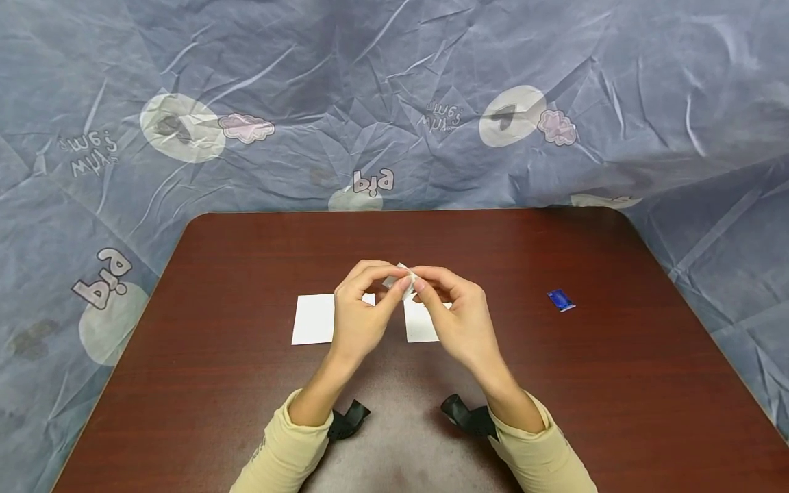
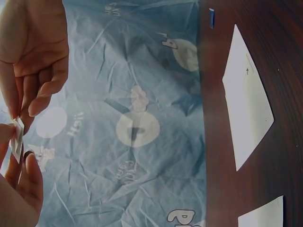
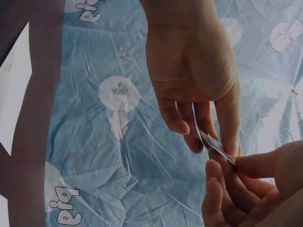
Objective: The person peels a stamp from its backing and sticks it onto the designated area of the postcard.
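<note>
— Which step in hand, by the look of it?
— Probably fine fingertip work on a small white piece, raised above the table, between left hand and right hand. Folding or peeling? Impossible to tell.
— And the grip?
— Pinched from both sides: left thumb and fingers at one part, right thumb and fingers at the other, neither released.
— What next, then?
— Likely a call for light, opposed pressure, with no hard tug; apparently thin enough to crease or tear.
— Lying below?
— Two white sheets, side by side: left sheet partly hidden behind the left hand, right sheet partly behind the right. Well apart, over to the right, a small blue packet.
— And the surface itself, the room?
— Dark reddish-brown, wood-grained, rounded at the far corners, with a pale sheen between the forearms. Beyond, a wrinkled grey-blue cloth with pale round prints, pink cloud shapes and lettering.
</note>
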Tool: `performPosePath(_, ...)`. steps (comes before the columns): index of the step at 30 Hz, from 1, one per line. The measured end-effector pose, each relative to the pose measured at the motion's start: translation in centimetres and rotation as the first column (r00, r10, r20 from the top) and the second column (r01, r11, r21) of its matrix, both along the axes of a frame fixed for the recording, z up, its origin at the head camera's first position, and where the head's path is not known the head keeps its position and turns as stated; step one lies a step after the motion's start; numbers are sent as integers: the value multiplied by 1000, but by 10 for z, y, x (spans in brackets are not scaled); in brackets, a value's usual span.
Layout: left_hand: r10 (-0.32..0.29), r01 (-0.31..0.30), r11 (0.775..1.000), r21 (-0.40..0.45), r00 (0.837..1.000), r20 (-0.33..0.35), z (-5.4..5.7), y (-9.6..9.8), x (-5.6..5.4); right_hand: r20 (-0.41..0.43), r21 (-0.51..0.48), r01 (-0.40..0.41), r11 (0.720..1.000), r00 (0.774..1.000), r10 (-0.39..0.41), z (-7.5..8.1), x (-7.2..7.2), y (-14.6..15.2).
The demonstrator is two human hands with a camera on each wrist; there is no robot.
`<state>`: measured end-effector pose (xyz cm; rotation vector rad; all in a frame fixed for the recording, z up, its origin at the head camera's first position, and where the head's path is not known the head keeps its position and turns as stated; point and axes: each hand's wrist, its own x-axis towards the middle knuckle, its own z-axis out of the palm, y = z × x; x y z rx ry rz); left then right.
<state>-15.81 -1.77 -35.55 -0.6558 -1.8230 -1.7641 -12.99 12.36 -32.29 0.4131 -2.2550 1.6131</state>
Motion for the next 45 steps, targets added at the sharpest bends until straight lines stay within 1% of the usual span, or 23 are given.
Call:
performPosePath(3,20,-20,1000,-15,1000,-5,0,0,-1,-19,19,26,999,999,-26,0,0,-1)
performPosePath(5,63,-64,997,-51,998,-10,0,-1,-1,-38,37,46,998,998,-44,-1,0,-2)
performPosePath(7,116,-117,989,-91,993,-21,-1,-1,-2,-57,56,65,996,996,-62,-2,0,-2)
performPosePath(9,164,-167,976,-137,986,-33,-1,-2,-2,-83,84,85,993,994,-78,-3,-1,-2)
performPosePath(11,181,-185,967,-175,983,-39,-1,-3,-2,-113,109,100,989,990,-88,-3,-1,-2)
performPosePath(14,185,-191,949,-253,982,-46,0,-4,-2,-168,151,128,980,981,-102,-5,-2,-2)
performPosePath(17,189,-198,922,-333,980,-60,1,-5,-1,-226,194,162,968,967,-116,-7,-4,-3)
performPosePath(18,192,-203,913,-354,979,-64,1,-5,-1,-246,211,174,962,962,-120,-8,-4,-3)
performPosePath(20,192,-203,903,-380,979,-66,2,-6,0,-284,246,204,948,950,-131,-10,-4,-5)
performPosePath(23,179,-185,898,-399,982,-54,3,-6,1,-332,292,260,920,930,-157,-10,-3,-7)
performPosePath(27,156,-156,896,-416,987,-33,3,-7,2,-380,349,333,876,905,-193,-11,-2,-9)
performPosePath(30,139,-136,896,-422,990,-23,3,-7,3,-413,381,368,848,888,-199,-13,-1,-11)
performPosePath(32,132,-128,897,-424,991,-18,4,-8,3,-433,392,382,837,879,-199,-14,-1,-12)
performPosePath(35,150,-138,892,-430,989,-8,4,-8,4,-450,396,389,831,872,-194,-15,0,-13)
performPosePath(40,213,-182,875,-448,977,20,4,-8,4,-471,401,381,833,866,-169,-19,-1,-16)
performPosePath(42,222,-185,872,-452,975,30,4,-8,4,-474,399,374,837,866,-161,-20,-1,-16)
performPosePath(45,213,-172,874,-454,976,41,3,-8,4,-468,391,361,847,870,-155,-21,-2,-17)
